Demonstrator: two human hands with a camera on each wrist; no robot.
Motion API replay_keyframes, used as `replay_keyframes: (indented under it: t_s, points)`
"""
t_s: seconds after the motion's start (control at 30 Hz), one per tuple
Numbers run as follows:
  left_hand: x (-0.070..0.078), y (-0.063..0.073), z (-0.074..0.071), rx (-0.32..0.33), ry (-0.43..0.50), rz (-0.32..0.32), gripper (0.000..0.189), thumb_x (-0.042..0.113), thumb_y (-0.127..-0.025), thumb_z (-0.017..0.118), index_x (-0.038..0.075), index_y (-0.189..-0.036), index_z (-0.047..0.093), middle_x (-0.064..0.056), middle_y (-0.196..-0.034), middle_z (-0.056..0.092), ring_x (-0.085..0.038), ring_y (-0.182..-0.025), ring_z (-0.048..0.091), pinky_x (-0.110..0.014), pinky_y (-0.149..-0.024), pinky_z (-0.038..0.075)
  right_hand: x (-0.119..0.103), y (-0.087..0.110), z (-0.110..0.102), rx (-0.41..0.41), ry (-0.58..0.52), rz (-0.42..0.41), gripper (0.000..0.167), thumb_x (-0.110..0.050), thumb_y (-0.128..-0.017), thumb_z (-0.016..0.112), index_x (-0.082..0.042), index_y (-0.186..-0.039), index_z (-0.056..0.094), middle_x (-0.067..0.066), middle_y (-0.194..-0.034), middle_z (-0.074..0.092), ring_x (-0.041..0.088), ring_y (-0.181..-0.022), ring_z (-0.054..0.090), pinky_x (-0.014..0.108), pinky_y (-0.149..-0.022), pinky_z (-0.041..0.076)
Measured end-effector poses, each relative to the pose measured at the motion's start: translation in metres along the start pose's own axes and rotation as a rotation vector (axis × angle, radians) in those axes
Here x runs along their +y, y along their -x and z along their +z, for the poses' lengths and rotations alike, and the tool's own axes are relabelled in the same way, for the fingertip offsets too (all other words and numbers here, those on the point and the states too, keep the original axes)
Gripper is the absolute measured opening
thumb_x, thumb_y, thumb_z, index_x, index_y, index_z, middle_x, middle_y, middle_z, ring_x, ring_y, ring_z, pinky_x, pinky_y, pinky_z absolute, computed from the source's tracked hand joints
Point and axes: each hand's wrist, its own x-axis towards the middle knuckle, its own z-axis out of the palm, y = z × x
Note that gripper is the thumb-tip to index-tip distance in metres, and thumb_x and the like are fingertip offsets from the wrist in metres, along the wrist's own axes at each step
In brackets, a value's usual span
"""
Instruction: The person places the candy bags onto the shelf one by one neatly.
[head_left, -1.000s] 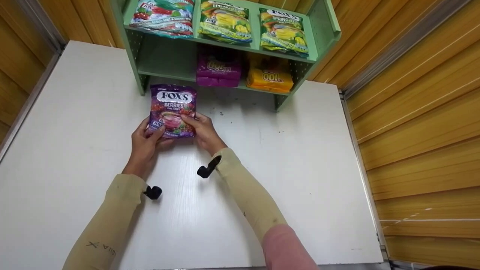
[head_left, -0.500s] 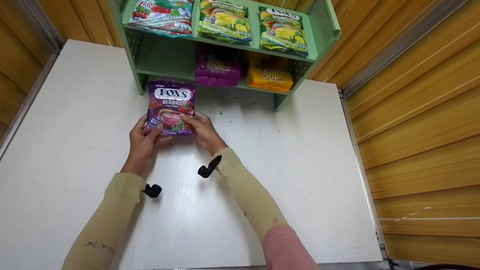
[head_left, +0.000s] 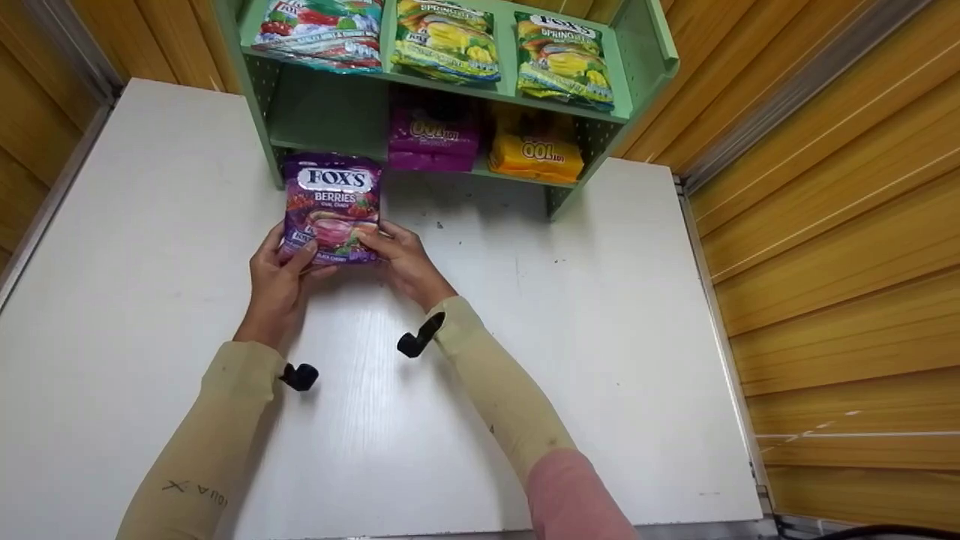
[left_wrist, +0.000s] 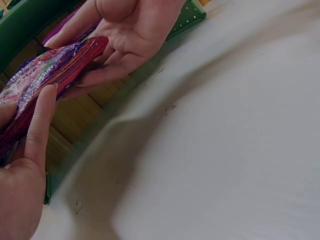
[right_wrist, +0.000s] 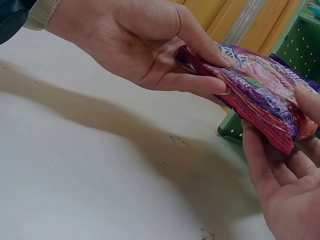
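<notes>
A purple bag of Fox's Berries candy (head_left: 332, 202) is held up in front of the green shelf's lower left, its printed face toward the head camera. My left hand (head_left: 274, 289) grips its lower left corner, thumb on the front and fingers beneath. On the lower right side my right hand (head_left: 409, 262) pinches it, thumb across the front. In the right wrist view the bag (right_wrist: 260, 95) hangs above the white table, held between the right hand (right_wrist: 145, 45) and the left hand (right_wrist: 295, 200). The left wrist view shows the bag's red bottom edge (left_wrist: 75, 70).
The green shelf (head_left: 330, 105) stands at the back. Its upper tier bears a red-and-teal candy bag (head_left: 319, 34) and two yellow-green bags (head_left: 446, 41). Below sit a purple pack (head_left: 433, 135) and an orange pack (head_left: 536, 150). Wood-look panels (head_left: 840, 225) flank the white table (head_left: 600, 375).
Both hands have carried the candy bag slightly up and left, closer to the shelf's lower left. The grip looks the same, and the packs on the shelf have stayed put.
</notes>
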Motion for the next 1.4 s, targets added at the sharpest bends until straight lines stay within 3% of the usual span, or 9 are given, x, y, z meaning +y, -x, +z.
replay_keyframes:
  t_s: [0.33, 0.47, 0.73, 0.87, 0.97, 1.1, 1.4]
  points:
    - [0.009, -0.004, 0.006, -0.003, -0.01, 0.031, 0.065, 0.011, -0.087, 0.068, 0.023, -0.146, 0.042, -0.009, -0.135, 0.049, -0.021, -0.098, 0.068, -0.036, -0.083, 0.059, 0.0, 0.002, 0.0, 0.01, 0.008, 0.023, 0.038, -0.012, -0.092, 0.066, -0.004, -0.129, 0.06, 0.017, -0.115, 0.068, 0.019, -0.092, 0.07, 0.041, -0.095, 0.055]
    - [0.013, -0.006, 0.007, -0.003, -0.03, 0.043, 0.065, 0.013, -0.088, 0.067, 0.023, -0.147, 0.04, -0.008, -0.133, 0.05, -0.02, -0.099, 0.068, -0.035, -0.083, 0.059, 0.0, 0.003, -0.001, 0.001, 0.006, 0.031, 0.036, -0.014, -0.092, 0.065, -0.004, -0.127, 0.061, 0.014, -0.107, 0.07, 0.019, -0.089, 0.071, 0.039, -0.091, 0.057]
    - [0.019, -0.015, 0.012, 0.023, -0.09, 0.036, 0.068, 0.017, -0.087, 0.069, 0.025, -0.147, 0.039, -0.007, -0.13, 0.053, -0.018, -0.087, 0.072, -0.033, -0.081, 0.059, -0.001, 0.007, 0.0, -0.042, -0.015, -0.008, 0.032, -0.015, -0.095, 0.061, -0.002, -0.124, 0.062, 0.009, -0.09, 0.074, 0.019, -0.082, 0.073, 0.031, -0.08, 0.06]
    - [0.022, -0.019, 0.014, 0.02, -0.066, 0.053, 0.067, 0.015, -0.087, 0.068, 0.023, -0.147, 0.039, -0.008, -0.129, 0.054, -0.018, -0.086, 0.072, -0.032, -0.079, 0.059, -0.002, 0.007, 0.001, -0.038, -0.005, -0.029, 0.032, -0.018, -0.095, 0.061, -0.003, -0.123, 0.062, 0.013, -0.095, 0.074, 0.019, -0.082, 0.073, 0.035, -0.084, 0.059]
    - [0.023, -0.022, 0.016, 0.021, -0.054, 0.057, 0.066, 0.014, -0.088, 0.067, 0.022, -0.147, 0.039, -0.008, -0.129, 0.053, -0.018, -0.086, 0.072, -0.032, -0.079, 0.059, -0.003, 0.007, 0.001, -0.034, 0.008, -0.022, 0.032, -0.021, -0.096, 0.06, -0.004, -0.123, 0.063, 0.026, -0.11, 0.069, 0.019, -0.083, 0.073, 0.039, -0.089, 0.057]
    - [0.025, -0.025, 0.019, 0.023, -0.059, 0.055, 0.065, 0.014, -0.089, 0.067, 0.022, -0.147, 0.039, -0.008, -0.13, 0.052, -0.018, -0.087, 0.072, -0.032, -0.08, 0.059, -0.003, 0.008, 0.001, -0.022, 0.014, -0.014, 0.033, -0.024, -0.096, 0.06, -0.003, -0.122, 0.064, 0.032, -0.123, 0.06, 0.02, -0.085, 0.073, 0.045, -0.096, 0.053]
    - [0.027, -0.032, 0.023, 0.02, -0.064, 0.07, 0.062, 0.013, -0.089, 0.066, 0.019, -0.146, 0.041, -0.008, -0.127, 0.054, -0.018, -0.088, 0.071, -0.035, -0.08, 0.059, -0.005, 0.009, 0.001, -0.004, -0.011, -0.02, 0.032, -0.025, -0.096, 0.059, -0.005, -0.122, 0.065, 0.032, -0.128, 0.057, 0.02, -0.088, 0.073, 0.045, -0.1, 0.05]
